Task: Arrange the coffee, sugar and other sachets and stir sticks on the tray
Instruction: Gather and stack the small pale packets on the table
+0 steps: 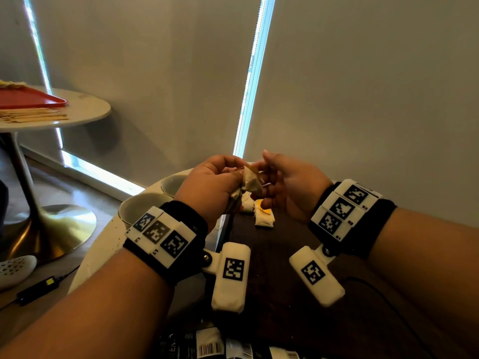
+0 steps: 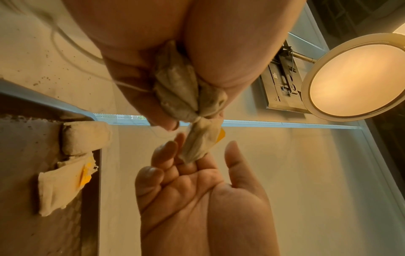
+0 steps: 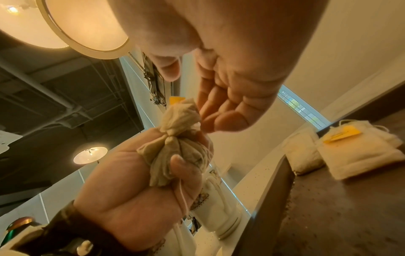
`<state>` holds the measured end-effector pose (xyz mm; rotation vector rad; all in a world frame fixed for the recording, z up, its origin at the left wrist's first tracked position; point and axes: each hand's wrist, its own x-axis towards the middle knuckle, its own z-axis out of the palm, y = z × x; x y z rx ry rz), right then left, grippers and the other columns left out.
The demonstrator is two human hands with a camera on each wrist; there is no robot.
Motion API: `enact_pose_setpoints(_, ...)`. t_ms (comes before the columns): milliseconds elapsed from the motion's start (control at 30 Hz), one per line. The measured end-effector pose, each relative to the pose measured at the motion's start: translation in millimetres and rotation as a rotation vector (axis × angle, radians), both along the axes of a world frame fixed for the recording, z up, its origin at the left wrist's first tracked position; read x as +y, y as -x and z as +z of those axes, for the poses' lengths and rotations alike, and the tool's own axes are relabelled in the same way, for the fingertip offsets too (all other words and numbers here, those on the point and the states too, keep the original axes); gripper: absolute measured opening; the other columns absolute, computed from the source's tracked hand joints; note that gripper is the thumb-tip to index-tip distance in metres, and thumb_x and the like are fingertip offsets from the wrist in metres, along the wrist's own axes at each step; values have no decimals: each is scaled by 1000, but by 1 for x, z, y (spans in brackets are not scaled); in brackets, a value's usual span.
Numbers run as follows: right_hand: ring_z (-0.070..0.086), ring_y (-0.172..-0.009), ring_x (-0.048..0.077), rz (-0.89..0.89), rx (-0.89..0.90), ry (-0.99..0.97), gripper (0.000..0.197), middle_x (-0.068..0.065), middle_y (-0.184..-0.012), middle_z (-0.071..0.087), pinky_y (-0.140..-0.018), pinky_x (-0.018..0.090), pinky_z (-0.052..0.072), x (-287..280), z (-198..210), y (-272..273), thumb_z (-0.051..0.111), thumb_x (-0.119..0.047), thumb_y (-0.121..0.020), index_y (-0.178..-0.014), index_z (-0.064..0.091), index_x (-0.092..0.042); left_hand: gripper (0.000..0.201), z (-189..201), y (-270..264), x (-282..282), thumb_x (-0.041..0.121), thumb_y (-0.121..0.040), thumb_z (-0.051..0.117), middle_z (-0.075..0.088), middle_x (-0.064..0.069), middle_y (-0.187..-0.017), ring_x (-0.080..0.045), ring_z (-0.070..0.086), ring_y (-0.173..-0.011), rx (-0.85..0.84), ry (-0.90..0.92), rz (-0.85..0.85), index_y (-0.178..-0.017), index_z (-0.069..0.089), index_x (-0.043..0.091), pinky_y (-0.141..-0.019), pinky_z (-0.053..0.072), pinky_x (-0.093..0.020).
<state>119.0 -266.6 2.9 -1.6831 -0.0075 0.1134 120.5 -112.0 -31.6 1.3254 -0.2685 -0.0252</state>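
Over at the upper left of the head view, a red tray [image 1: 39, 101] is sitting on a round white table [image 1: 88, 110], with something pale lying in it at the frame edge that I cannot make out, and a row of wooden stir sticks [image 1: 33, 116] is lying on the table just in front of it. Moving toward the middle, two white cups [image 1: 140, 207] are standing side by side on a second white table; what they are holding cannot be seen. Just right of them, the left hand [image 1: 210, 187] is curling its fingers round a bunch of crumpled tea bags [image 1: 250, 181] tied with string, gripping them above a dark tray [image 1: 280, 255]. At centre right, the right hand [image 1: 287, 185] is facing it with palm and fingers relaxed, fingertips [image 2: 166, 147] touching the bunch's free end without closing on it. Two more tea bags with yellow tags [image 1: 263, 215] are lying in the dark tray, touching each other near its far edge. Along the bottom centre, dark sachets with barcodes [image 1: 207, 344] are lying in a heap.
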Motion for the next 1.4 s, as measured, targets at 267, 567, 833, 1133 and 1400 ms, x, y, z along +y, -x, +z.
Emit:
enact_pose_setpoints(267, 62, -66, 20, 99, -65, -52, 18, 14, -87, 68, -57, 29, 50, -5, -2, 5, 51, -7, -98, -109, 65, -5, 13, 0, 1, -1, 13, -94, 66, 67, -10, -99, -16, 66, -67, -2, -8, 12, -103, 64, 22, -50, 54, -26)
enact_pose_setpoints(567, 69, -73, 19, 149, -56, -60, 22, 10, -87, 72, -58, 26, 53, -11, -4, 4, 64, -6, -83, -104, 67, -7, 18, -1, -1, -3, 14, -96, 64, 67, -9, -103, -16, 69, -70, 46, 61, 49, -113, 60, 16, -49, 53, -24)
enact_pose_setpoints(833, 68, -79, 23, 182, -6, 55, 25, 10, -90, 74, -70, 33, 50, -25, -1, 1, 58, 0, -90, -112, 65, -9, 8, -3, -4, -2, 18, -97, 64, 64, -7, -98, -20, 64, -79, 40, 72, 102, -103, 61, 22, -53, 55, -26)
enact_pose_setpoints(1133, 66, -55, 12, 214, 94, 184, 13, 10, -76, 69, -44, 19, 50, -31, -2, 4, 57, 5, -92, -99, 64, -3, 5, -3, -6, -2, 19, -96, 66, 65, -6, -93, -18, 65, -76, 55, 114, 128, -99, 63, 21, -51, 53, -28)
enact_pose_setpoints(1400, 70, -87, 24, -138, -109, 371, 9, 13, -102, 73, -59, 29, 51, -37, 3, -12, 66, -6, -91, -93, 64, -14, 7, -2, -9, 1, 18, -96, 65, 67, -5, -89, -18, 67, -79, 65, 148, 126, -103, 63, 20, -54, 55, -30)
